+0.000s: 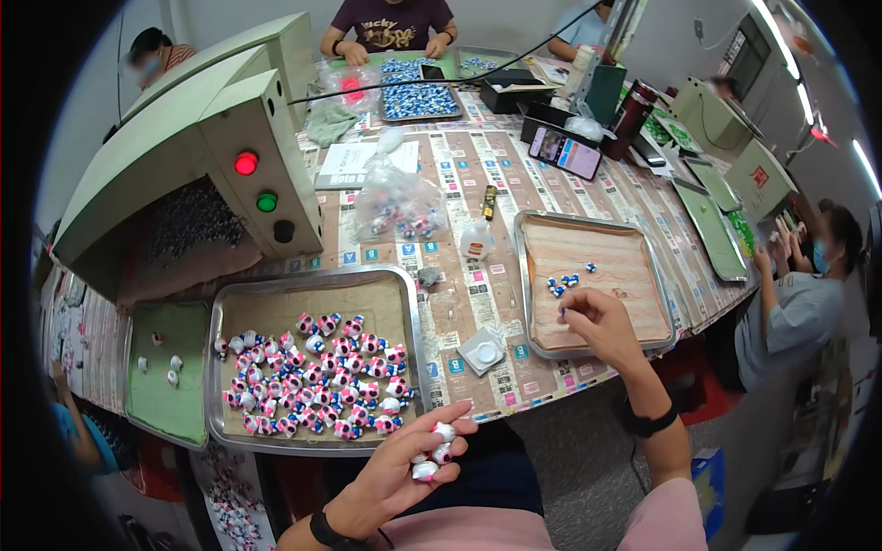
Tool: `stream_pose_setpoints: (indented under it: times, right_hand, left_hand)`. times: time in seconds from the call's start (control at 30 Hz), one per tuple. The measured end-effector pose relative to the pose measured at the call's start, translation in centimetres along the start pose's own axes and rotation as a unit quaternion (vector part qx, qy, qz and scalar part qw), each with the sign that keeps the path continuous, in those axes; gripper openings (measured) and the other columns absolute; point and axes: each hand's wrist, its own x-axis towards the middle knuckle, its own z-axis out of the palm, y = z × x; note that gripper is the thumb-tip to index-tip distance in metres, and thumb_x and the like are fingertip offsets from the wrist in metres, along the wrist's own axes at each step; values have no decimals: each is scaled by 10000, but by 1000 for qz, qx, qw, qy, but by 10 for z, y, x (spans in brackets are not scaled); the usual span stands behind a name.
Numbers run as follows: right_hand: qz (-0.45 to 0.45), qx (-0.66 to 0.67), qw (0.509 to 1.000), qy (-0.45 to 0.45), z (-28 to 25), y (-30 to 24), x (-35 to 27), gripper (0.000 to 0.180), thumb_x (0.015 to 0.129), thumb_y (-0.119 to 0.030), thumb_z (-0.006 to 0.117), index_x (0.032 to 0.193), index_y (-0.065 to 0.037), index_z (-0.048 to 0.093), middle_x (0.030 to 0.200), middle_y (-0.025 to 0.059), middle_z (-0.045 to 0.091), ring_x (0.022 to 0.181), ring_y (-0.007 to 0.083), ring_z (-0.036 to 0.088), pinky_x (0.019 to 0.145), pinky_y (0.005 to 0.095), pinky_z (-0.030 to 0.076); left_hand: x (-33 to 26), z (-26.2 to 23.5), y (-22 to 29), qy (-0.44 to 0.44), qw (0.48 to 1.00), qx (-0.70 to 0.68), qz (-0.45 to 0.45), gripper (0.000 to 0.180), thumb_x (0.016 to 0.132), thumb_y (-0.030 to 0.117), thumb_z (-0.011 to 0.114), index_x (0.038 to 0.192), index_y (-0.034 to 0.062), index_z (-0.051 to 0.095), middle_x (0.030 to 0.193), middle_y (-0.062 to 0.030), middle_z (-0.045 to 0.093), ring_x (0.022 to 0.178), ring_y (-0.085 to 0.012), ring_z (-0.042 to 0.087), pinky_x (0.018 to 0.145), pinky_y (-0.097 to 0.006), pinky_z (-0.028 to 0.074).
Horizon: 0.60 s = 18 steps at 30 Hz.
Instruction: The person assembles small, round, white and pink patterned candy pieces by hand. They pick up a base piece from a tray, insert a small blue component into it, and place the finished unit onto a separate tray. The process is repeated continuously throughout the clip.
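Note:
My left hand (393,470) is cupped palm up near the table's front edge, with several small white figurine heads (442,453) held in its fingers. Over the front of the right tray (599,246), my right hand (604,329) pinches a tiny blue-and-white piece (562,313) between thumb and fingertips. Several blue-and-white pieces (559,286) lie in that tray, just beyond the fingers. To the left of my left hand, a metal tray (276,301) contains many white, pink and blue figurines (322,381), loosely heaped.
A pale green machine (266,124) with red and green lights stands at back left. A small bottle (476,239), a bag of figurines (400,207), a white square dish (482,351) and a propped phone (565,151) occupy the middle. A green tray (165,386) sits left; co-workers sit around.

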Motion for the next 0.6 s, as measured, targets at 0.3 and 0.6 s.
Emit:
stream_pose_setpoints:
  times: [0.3,0.6]
  right_hand:
    - [127,320,929,-136,53,-29,-47,230,875,-10,621,1101,21,590,933,74,643,834,135,630,763,285,530]
    - [-54,45,997,-42,71,-30,-41,169,838,10,666,1005,28,670,939,62,650,837,136,655,739,254,525]
  left_hand:
    - [7,-4,-3,-5,996,-86,10,430,940,55,500,1354,-23,413,1106,-102,533,801,-133,499,490,-214,373]
    - [-4,-9,-8,4,996,-87,33,346,926,35,528,1270,42,486,985,-74,515,774,-129,464,471,-205,346]
